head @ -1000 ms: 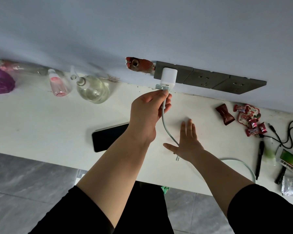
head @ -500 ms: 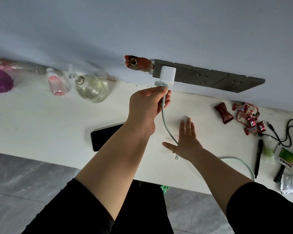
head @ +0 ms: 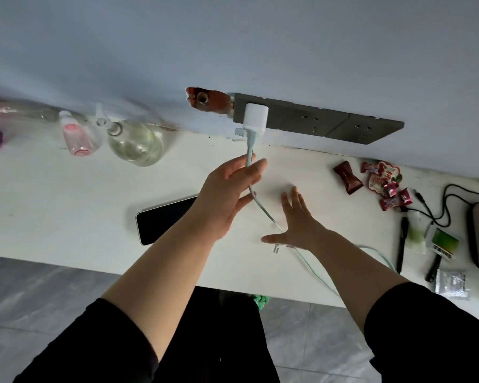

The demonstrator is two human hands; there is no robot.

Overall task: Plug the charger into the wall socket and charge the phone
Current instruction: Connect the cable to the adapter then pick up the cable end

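With the charger [head: 255, 117] seated in the wall socket [head: 315, 121], the left hand [head: 230, 194] lightly pinches the cable [head: 263, 208] below it, likely to trace it down, while the right hand [head: 296, 225] lies flat and open over it, steadying the slack near the phone [head: 166, 219] — not yet connected.

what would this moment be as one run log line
charger in wall socket | left hand pinches cable | right hand flat on table over cable | phone not yet connected

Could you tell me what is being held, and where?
The left hand pinches the cable just below the charger; the right hand holds nothing.
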